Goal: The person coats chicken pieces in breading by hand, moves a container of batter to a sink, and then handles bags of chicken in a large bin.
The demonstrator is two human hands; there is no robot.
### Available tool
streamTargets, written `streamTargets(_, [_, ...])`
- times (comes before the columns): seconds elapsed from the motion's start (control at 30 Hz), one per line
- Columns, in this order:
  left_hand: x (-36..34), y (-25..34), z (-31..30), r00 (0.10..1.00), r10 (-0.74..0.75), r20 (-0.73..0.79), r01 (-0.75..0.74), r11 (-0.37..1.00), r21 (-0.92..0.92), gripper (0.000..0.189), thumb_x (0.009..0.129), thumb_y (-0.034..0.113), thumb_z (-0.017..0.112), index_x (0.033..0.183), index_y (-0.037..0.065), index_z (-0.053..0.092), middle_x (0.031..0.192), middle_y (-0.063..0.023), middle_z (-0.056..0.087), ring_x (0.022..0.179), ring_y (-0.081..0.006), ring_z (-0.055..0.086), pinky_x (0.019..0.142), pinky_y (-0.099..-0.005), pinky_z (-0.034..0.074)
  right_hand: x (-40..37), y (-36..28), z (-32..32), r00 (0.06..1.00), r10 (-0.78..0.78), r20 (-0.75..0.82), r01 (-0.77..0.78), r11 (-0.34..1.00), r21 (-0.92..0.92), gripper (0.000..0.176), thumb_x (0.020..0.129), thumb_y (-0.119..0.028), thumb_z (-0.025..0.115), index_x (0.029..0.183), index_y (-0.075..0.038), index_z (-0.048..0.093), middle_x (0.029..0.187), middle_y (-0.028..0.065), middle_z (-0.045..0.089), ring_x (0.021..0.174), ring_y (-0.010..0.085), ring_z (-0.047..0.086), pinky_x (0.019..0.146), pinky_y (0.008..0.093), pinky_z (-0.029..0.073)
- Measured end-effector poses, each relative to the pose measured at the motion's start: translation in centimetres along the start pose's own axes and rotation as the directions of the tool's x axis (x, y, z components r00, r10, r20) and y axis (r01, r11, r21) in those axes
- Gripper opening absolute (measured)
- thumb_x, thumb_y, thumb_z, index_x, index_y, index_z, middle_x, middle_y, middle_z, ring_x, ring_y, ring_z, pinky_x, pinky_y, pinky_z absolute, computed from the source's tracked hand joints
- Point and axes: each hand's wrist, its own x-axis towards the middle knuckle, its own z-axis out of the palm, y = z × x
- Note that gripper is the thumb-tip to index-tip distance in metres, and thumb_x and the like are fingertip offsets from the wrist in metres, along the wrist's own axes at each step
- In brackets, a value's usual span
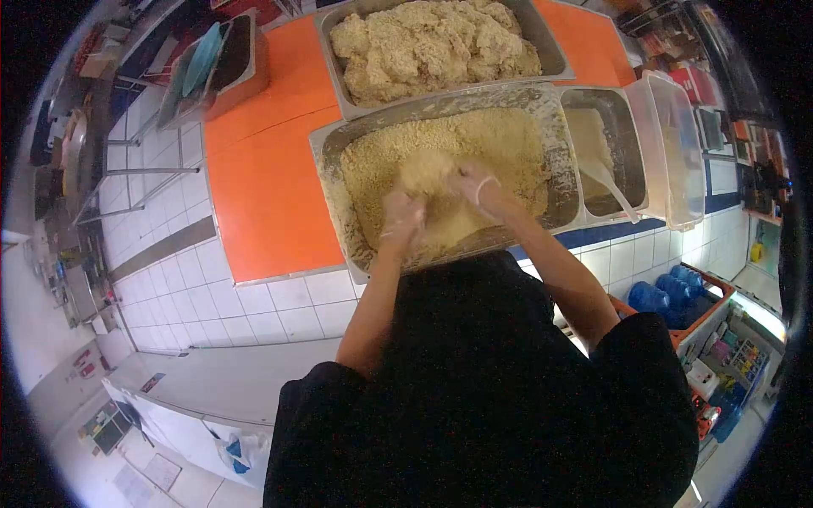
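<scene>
Both my hands wear thin see-through gloves and are over a deep metal tray (562, 161) of pale yellow crumbs (364, 152). Between them is a crumb-coated piece of food (428, 172), somewhat blurred; what is inside the coating cannot be seen. My left hand (402, 216) grips its near left side with curled fingers. On its right edge, my right hand (478, 186) closes its fingers. Directly behind stands a second metal tray (555, 63) heaped with breaded pieces (432, 42).
An orange table (271, 203) carries the trays. To the right are a smaller metal pan (627, 127) with a white-handled utensil (622, 199) and a clear plastic bin (677, 152). A metal container (246, 68) stands at the left. Blue bottles (673, 292) sit in an orange crate at right.
</scene>
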Motion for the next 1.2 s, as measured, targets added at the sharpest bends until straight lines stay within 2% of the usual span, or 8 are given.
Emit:
streamTargets(0.07, [2.4, -1.1, 0.7, 0.981, 0.133, -0.141, -0.124, 0.99, 0.073, 0.056, 0.093, 0.047, 0.05, 0.12, -0.001, 0.061, 0.11, -0.0274, 0.065, 0.107, -0.0419, 0.061, 0.089, -0.045, 0.05, 1.3, -1.0, -0.6, 0.997, 0.066, -0.041, -0.076, 0.937, -0.34, 0.048, 0.087, -0.029, 0.069, 0.123, 0.0, 0.057, 0.117, 0.0173, 0.063, 0.106, 0.0249, 0.061, 0.089, 0.0401, 0.05])
streamTargets(0.13, [4.5, -2.7, 2.1, 0.764, 0.579, -0.284, -0.351, 0.743, 0.569, 0.064, 0.081, 0.036, 0.065, 0.131, -0.002, 0.051, 0.098, -0.0247, 0.068, 0.093, -0.0406, 0.065, 0.085, -0.0456, 0.052, 2.0, -1.1, -0.3, 0.943, -0.324, -0.074, -0.014, 0.186, -0.982, 0.064, 0.083, -0.033, 0.07, 0.132, 0.002, 0.051, 0.126, 0.0224, 0.06, 0.116, 0.0322, 0.059, 0.098, 0.0413, 0.048])
streamTargets(0.47, [5.5, -1.8, -1.3, 0.942, 0.334, -0.025, -0.334, 0.943, 0.009, 0.066, 0.077, 0.03, 0.07, 0.133, 0.002, 0.049, 0.105, -0.0231, 0.066, 0.098, -0.0387, 0.063, 0.084, -0.0445, 0.051, 1.4, -1.3, -2.6, 0.995, -0.101, 0.015, 0.093, 0.825, -0.558, 0.074, 0.079, -0.022, 0.068, 0.144, 0.001, 0.04, 0.141, 0.0281, 0.048, 0.13, 0.0408, 0.047, 0.108, 0.0435, 0.041])
streamTargets(0.57, [4.8, -1.1, -2.6, 0.916, 0.4, 0.021, -0.4, 0.916, 0.021, 0.063, 0.083, 0.038, 0.068, 0.132, 0.004, 0.049, 0.111, -0.0241, 0.065, 0.101, -0.0398, 0.063, 0.086, -0.0453, 0.051, 1.9, 0.5, -3.7, 0.774, -0.602, 0.197, 0.428, 0.269, -0.863, 0.074, 0.083, -0.028, 0.068, 0.145, 0.0, 0.038, 0.141, 0.0292, 0.047, 0.13, 0.0407, 0.047, 0.108, 0.0434, 0.041])
streamTargets(0.83, [-1.8, -2.2, 0.9, 0.968, -0.038, 0.249, -0.159, 0.676, 0.72, 0.072, 0.089, 0.046, 0.059, 0.134, -0.009, 0.043, 0.11, -0.0252, 0.064, 0.098, -0.0378, 0.063, 0.092, -0.0436, 0.05, -4.8, -1.9, 1.2, 0.904, 0.425, -0.054, -0.123, 0.136, -0.983, 0.053, 0.085, -0.022, 0.066, 0.132, 0.0, 0.054, 0.13, 0.0268, 0.057, 0.125, 0.0401, 0.053, 0.102, 0.0434, 0.046])
streamTargets(0.93, [0.1, -4.4, 4.3, 0.844, -0.092, 0.528, -0.365, 0.623, 0.692, 0.06, 0.088, 0.041, 0.058, 0.119, -0.01, 0.059, 0.112, -0.0329, 0.063, 0.105, -0.0407, 0.064, 0.092, -0.0466, 0.05, -2.0, 5.3, 1.7, 0.925, 0.338, 0.172, 0.119, 0.171, -0.978, 0.044, 0.086, -0.024, 0.065, 0.123, 0.0, 0.062, 0.117, 0.0246, 0.066, 0.112, 0.037, 0.063, 0.093, 0.0431, 0.051])
streamTargets(1.03, [-0.1, -3.3, 3.8, 0.945, 0.327, 0.029, -0.319, 0.893, 0.317, 0.05, 0.086, 0.033, 0.059, 0.113, -0.009, 0.062, 0.102, -0.0312, 0.066, 0.094, -0.0397, 0.068, 0.083, -0.0462, 0.054, 0.2, 7.8, -0.5, 0.984, -0.075, 0.164, 0.116, 0.958, -0.262, 0.052, 0.084, -0.034, 0.065, 0.119, 0.003, 0.058, 0.104, 0.0236, 0.068, 0.095, 0.0387, 0.066, 0.082, 0.0453, 0.054])
streamTargets(1.2, [4.0, -0.8, 0.8, 0.997, -0.007, 0.082, -0.048, 0.766, 0.642, 0.052, 0.085, 0.033, 0.06, 0.118, -0.008, 0.057, 0.098, -0.0303, 0.067, 0.093, -0.0391, 0.067, 0.082, -0.0468, 0.053, 6.0, 3.8, -2.4, 0.692, -0.708, 0.14, 0.278, 0.083, -0.957, 0.056, 0.084, -0.04, 0.065, 0.122, 0.001, 0.057, 0.105, 0.0244, 0.067, 0.096, 0.0375, 0.066, 0.078, 0.0463, 0.053])
